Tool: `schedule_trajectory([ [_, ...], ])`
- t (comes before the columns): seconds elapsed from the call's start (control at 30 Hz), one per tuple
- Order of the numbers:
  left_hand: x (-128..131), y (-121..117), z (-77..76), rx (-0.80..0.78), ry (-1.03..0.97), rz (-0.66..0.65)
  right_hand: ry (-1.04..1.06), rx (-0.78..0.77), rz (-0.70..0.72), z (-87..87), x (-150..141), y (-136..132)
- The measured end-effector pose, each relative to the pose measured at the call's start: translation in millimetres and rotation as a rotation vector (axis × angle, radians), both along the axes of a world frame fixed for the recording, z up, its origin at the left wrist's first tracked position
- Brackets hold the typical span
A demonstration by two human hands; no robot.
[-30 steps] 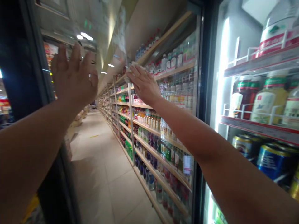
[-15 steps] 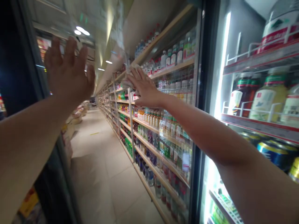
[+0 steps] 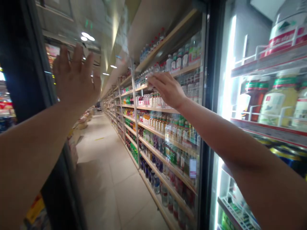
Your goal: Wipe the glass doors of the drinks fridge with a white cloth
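The wiping of the open glass door (image 3: pixel 153 134) is under way. The left hand (image 3: pixel 74 80), grip spread flat, braces the pane near its dark frame (image 3: pixel 28 80). The right hand (image 3: pixel 168 89), fingers curled, presses high on the glass; any cloth beneath is hidden. The next stroke likely calls for steady pressure.

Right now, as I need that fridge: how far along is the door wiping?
Done: unclear; hazy streaks show high on the door. In hand: right hand presses high on it, left hand flat against it. Left: probably its lower half.
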State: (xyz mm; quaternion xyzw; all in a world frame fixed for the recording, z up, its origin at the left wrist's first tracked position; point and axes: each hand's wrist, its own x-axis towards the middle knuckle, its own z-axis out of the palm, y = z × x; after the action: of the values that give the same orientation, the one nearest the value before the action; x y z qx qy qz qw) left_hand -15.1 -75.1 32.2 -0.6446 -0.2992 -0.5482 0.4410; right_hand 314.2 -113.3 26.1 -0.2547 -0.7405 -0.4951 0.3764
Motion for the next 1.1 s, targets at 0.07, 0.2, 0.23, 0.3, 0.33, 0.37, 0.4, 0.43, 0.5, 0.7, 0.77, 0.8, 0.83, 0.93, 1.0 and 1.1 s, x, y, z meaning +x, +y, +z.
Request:
schedule_trajectory([
  [0.07, 2, -3, -1.2, -0.002, -0.010, -0.011, 0.198, 0.093, 0.057, 19.4, -3, 5],
  [0.2, 2, -5, -2.3, 0.008, -0.010, -0.018, 0.298, 0.047, -0.001, 14.8, -25, 22],
  [0.23, 2, -5, -2.3, 0.009, -0.009, -0.020, 0.287, 0.019, -0.025, 3.2, -32, 25],
  [0.3, 1, -4, -2.2, 0.006, -0.007, -0.021, 0.268, -0.014, -0.056, -24.6, -45, 28],
  [0.33, 1, -4, -2.0, 0.008, -0.006, -0.020, 0.253, -0.025, -0.067, -37.3, -49, 27],
  [0.37, 0, -3, -1.8, 0.012, -0.005, -0.018, 0.224, -0.037, -0.081, -47.2, -51, 26],
  [0.4, 0, -2, -1.5, 0.016, -0.005, -0.014, 0.180, -0.052, -0.097, -53.2, -50, 24],
  [0.43, -1, -1, -1.2, 0.020, -0.004, -0.011, 0.128, -0.066, -0.114, -54.9, -47, 22],
  [0.5, -1, 1, -0.8, 0.022, 0.003, -0.010, 0.050, -0.078, -0.141, -46.8, -35, 20],
  [0.7, 1, 4, -2.2, 0.020, 0.016, -0.011, 0.264, -0.067, -0.127, -21.8, -26, 26],
  [0.77, 2, 3, -2.6, 0.016, 0.007, -0.015, 0.297, -0.066, -0.100, -29.0, -35, 28],
  [0.8, 3, 2, -2.7, 0.010, 0.004, -0.013, 0.280, -0.067, -0.092, -31.6, -40, 29],
  [0.83, 3, 2, -2.6, 0.005, 0.001, -0.008, 0.244, -0.068, -0.089, -31.6, -43, 29],
  [0.93, 1, 3, -1.8, -0.001, 0.001, 0.001, 0.195, -0.059, -0.096, -11.6, -42, 33],
  [1.0, -1, 6, -1.4, 0.002, 0.003, -0.008, 0.305, -0.046, -0.095, 8.6, -39, 36],
  [1.1, -3, 9, -1.3, 0.010, 0.022, -0.006, 0.437, -0.030, -0.099, 17.9, -44, 37],
])
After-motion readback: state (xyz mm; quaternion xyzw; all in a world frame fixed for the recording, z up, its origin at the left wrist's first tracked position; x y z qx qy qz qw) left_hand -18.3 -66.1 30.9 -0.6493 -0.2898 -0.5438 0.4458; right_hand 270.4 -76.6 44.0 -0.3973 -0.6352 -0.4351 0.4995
